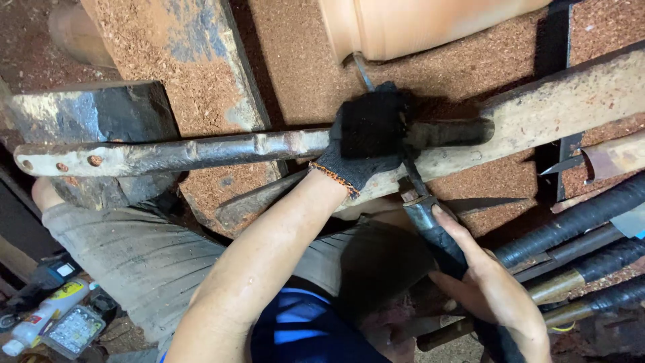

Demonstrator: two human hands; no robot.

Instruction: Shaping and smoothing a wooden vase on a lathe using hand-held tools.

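My left hand [368, 134], in a black knit glove, is closed over a long rusty metal bar [188, 153] that runs across the middle of the view. A thin steel chisel blade [363, 72] passes under the glove and reaches up to a pale, smooth, round wooden piece [416, 23] at the top. My bare right hand [494, 292] grips the chisel's black-wrapped handle [437, 232] at the lower right, with the index finger stretched along it.
Reddish sawdust [302, 60] covers the surfaces. A pale wooden beam [571, 101] slants behind the bar. Several more black-handled tools [578, 218] lie at the right. A white bottle [40, 316] and small items sit at the lower left beside my knee.
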